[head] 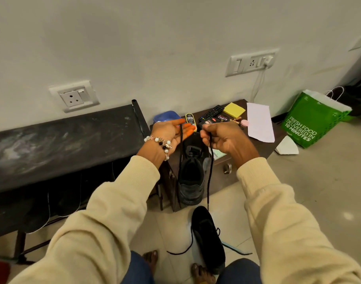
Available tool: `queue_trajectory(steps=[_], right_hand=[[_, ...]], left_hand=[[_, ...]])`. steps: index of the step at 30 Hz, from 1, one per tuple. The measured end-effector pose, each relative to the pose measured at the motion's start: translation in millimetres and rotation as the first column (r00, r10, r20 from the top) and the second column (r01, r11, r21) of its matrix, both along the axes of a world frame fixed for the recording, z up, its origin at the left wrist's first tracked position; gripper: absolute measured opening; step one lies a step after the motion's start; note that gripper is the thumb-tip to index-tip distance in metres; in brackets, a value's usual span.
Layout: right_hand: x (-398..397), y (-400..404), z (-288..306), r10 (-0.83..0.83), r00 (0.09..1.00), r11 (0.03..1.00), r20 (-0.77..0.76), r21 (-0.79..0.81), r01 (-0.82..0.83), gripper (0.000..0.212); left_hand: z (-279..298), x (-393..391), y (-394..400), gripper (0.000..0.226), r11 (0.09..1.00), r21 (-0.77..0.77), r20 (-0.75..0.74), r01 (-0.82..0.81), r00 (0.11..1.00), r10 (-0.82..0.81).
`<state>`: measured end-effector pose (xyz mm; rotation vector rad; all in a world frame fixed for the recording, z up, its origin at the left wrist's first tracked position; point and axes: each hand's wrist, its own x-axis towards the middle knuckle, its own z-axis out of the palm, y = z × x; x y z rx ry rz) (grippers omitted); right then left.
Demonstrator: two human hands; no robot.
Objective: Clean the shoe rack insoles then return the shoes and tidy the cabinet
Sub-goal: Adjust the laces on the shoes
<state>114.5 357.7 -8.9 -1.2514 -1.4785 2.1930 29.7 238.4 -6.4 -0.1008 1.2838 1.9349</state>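
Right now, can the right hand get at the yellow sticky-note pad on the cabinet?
Probably yes, once freed. The right hand is pinching a black shoelace over the black shoe. The sticky-note pad lies just beyond it on the cabinet top, uncovered, with nothing tall between.

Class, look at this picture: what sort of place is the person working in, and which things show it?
Probably a room in a home, near where shoes are kept: a low black shoe rack against the wall, a small wooden cabinet holding a TV remote, and a grocery delivery bag on the tiled floor.
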Motion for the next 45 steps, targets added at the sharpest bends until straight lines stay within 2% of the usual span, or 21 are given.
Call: queue_trajectory(steps=[5,10,12,13,15,17,20,23,25,27,30,35,39,42,45], right_hand=[[6,-4,45,-0.016,0.982,0.998,-0.189,-0.06,0.004,0.028],[7,-4,73,0.054,0.94,0.994,-0.336,0.104,-0.02,0.045],[6,-3,84,0.053,0.932,0.981,-0.36,0.193,0.019,0.035],[5,-3,90,0.045,0.939,0.964,-0.34,0.26,0.048,0.028],[0,-1,97,0.01,0.967,0.898,-0.256,0.427,0.104,0.018],[-6,3,105,-0.028,0.985,0.79,-0.172,0.6,0.127,0.011],[-14,10,119,-0.023,0.992,0.632,-0.128,0.767,0.113,0.023],[-21,11,137,0.04,0.992,0.521,-0.123,0.849,0.084,0.03],[-26,12,147,0.048,0.992,0.486,-0.115,0.871,0.077,0.031],[-29,14,155,0.047,0.99,0.494,-0.133,0.864,0.092,0.033],[-31,16,162,0.045,0.981,0.529,-0.19,0.837,0.138,0.021],[-32,17,167,0.133,0.956,0.629,-0.261,0.767,0.122,0.017],[-25,23,164,0.244,0.903,0.734,-0.353,0.676,0.066,0.012],[-22,23,163,0.318,0.868,0.739,-0.381,0.674,0.025,0.014],[-25,23,164,0.313,0.886,0.677,-0.342,0.734,0.045,0.021]], left_hand=[[27,-2,4,0.031,0.999,-0.017,-0.178,0.039,0.983,-0.042],[46,-11,13,0.015,0.998,-0.055,-0.42,0.02,0.907,-0.041],[54,-17,18,0.005,0.991,-0.134,-0.531,-0.007,0.845,-0.066],[60,-20,20,0.007,0.979,-0.199,-0.6,-0.042,0.795,-0.088],[72,-24,24,0.017,0.935,-0.321,-0.736,-0.148,0.661,-0.148],[87,-26,26,0.02,0.914,-0.347,-0.805,-0.211,0.567,-0.175],[107,-29,31,0.025,0.928,-0.307,-0.832,-0.21,0.534,-0.154],[123,-29,35,0.025,0.939,-0.277,-0.846,-0.202,0.515,-0.138],[129,-29,37,0.023,0.946,-0.251,-0.863,-0.203,0.49,-0.124],[133,-27,39,0.024,0.95,-0.228,-0.882,-0.214,0.459,-0.108],[137,-23,41,0.025,0.942,-0.238,-0.9,-0.235,0.419,-0.123],[147,-20,44,0.016,0.925,-0.283,-0.934,-0.253,0.291,-0.206],[149,-22,43,0.016,0.932,-0.306,-0.923,-0.192,0.298,-0.242],[152,-25,43,0.015,0.931,-0.334,-0.907,-0.143,0.317,-0.277],[155,-25,44,0.016,0.931,-0.349,-0.907,-0.113,0.29,-0.305]])
